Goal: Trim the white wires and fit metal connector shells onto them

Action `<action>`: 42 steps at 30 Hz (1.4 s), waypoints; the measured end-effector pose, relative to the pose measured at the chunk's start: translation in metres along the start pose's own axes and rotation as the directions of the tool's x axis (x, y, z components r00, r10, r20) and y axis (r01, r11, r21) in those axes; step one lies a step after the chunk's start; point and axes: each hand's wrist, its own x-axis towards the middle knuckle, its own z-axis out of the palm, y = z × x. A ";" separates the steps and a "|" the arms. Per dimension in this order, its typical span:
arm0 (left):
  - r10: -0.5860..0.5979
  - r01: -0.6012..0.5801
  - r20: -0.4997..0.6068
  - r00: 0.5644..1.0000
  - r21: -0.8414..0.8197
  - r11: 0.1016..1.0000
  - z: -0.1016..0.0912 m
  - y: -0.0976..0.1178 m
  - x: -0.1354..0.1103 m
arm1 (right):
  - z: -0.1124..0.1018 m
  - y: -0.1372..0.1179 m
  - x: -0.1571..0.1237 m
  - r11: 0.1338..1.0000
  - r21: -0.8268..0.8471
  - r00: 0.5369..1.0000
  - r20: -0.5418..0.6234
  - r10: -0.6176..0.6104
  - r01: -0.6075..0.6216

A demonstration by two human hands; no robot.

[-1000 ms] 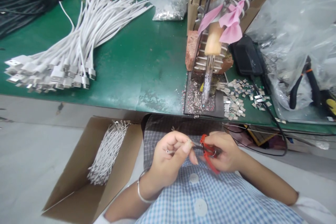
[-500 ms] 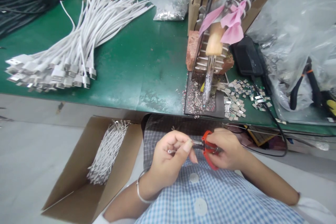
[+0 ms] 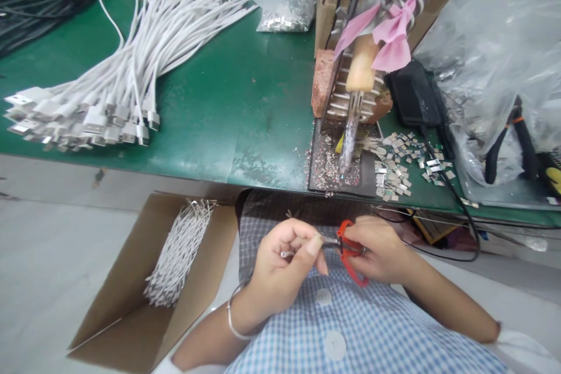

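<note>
Both hands sit close by our shirt (image 3: 350, 333), below the counter (image 3: 197, 163) — our left hand (image 3: 280, 257) pinches a small metal bit (image 3: 286, 253), our right hand (image 3: 381, 248) grips red cutters (image 3: 349, 252), tips near it. We seem to be trimming; the snip needs a steady pinch. Since before, little moved — cutters tipped slightly.

Pliers (image 3: 349, 248): small, red handles, thin metal nose. Lying roughly level, nose pointing left, handles gripped in right hand (image 3: 379, 250), below the worktop's near edge, over the lap. Metal piece (image 3: 287, 253): tiny, silvery, pinched in left hand (image 3: 283, 260), one end poking out left. The nose meets it at the fingertips; contact detail too small to tell.
</note>
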 end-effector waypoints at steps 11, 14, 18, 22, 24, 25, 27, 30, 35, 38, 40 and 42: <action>0.068 -0.069 0.008 0.998 0.079 0.995 -0.003 -0.003 -0.003 | 0.008 0.000 -0.007 1.000 -0.008 1.000 0.002 0.021 -0.021; 0.114 -0.115 0.013 0.993 0.083 0.990 -0.004 -0.004 -0.003 | 0.010 -0.005 -0.008 0.966 0.238 0.995 0.054 0.088 -0.098; 0.167 -0.169 0.035 0.985 0.083 0.982 -0.004 -0.006 -0.002 | 0.012 -0.011 -0.011 0.737 0.601 0.939 0.316 0.138 -0.311; 0.113 -0.114 0.027 0.993 0.050 0.992 -0.006 -0.006 -0.003 | 0.013 -0.011 -0.009 0.796 0.533 0.952 0.244 0.182 -0.289; 0.049 -0.050 0.050 0.998 0.003 0.999 -0.007 -0.006 -0.004 | 0.014 -0.009 -0.007 0.912 0.359 0.980 0.084 0.183 -0.201; 0.022 -0.020 0.069 0.997 -0.031 0.999 -0.007 -0.006 -0.004 | 0.015 -0.008 -0.006 0.936 0.303 0.984 0.034 0.177 -0.179; 0.000 0.014 0.120 0.993 -0.119 0.993 -0.007 -0.009 -0.003 | 0.018 -0.007 -0.006 0.930 0.317 0.981 0.006 0.196 -0.188; 0.036 0.005 0.151 0.988 -0.261 0.965 -0.005 -0.013 0.000 | 0.026 -0.010 -0.009 0.852 0.454 0.962 0.053 0.267 -0.261; 0.095 -0.062 0.087 0.992 -0.326 0.943 -0.004 -0.021 0.003 | 0.044 -0.024 -0.015 0.698 0.621 0.932 0.184 0.313 -0.357; 0.112 -0.100 0.030 0.993 -0.265 0.959 -0.005 -0.024 0.002 | 0.051 -0.026 -0.017 0.393 0.783 0.862 0.346 0.370 -0.483; 0.118 -0.113 0.008 0.993 -0.236 0.965 -0.005 -0.025 0.001 | 0.052 -0.025 -0.018 0.192 0.829 0.818 0.430 0.381 -0.525; 0.125 -0.120 0.004 0.992 -0.234 0.965 -0.005 -0.026 0.001 | 0.052 -0.023 -0.019 0.123 0.837 0.805 0.457 0.378 -0.533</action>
